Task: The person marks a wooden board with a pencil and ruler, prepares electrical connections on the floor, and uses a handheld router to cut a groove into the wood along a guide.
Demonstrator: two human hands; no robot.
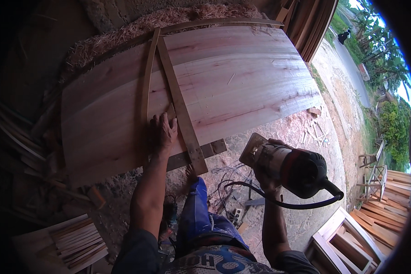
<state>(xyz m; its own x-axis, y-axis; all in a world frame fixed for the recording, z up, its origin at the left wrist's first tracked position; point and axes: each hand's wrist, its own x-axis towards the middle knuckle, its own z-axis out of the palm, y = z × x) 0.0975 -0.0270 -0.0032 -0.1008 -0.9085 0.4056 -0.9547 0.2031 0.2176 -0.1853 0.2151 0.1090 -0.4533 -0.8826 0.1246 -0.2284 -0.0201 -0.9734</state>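
A large pale plywood-like panel with reddish streaks lies below me. A long flat wooden batten crosses it, with a narrower strip alongside, meeting it near the far edge. My left hand rests between these strips, fingers bent and apart on the wood. My right hand holds a handheld power tool with a black top, silver body, square base plate and thick cord, raised off the panel at its near right side. The tool's body hides much of that hand.
Shavings line the far side. My foot is beside the batten's near end, with cables on the floor. Wooden frames, stacked boards and a slatted piece surround me. A road with a distant rider runs at right.
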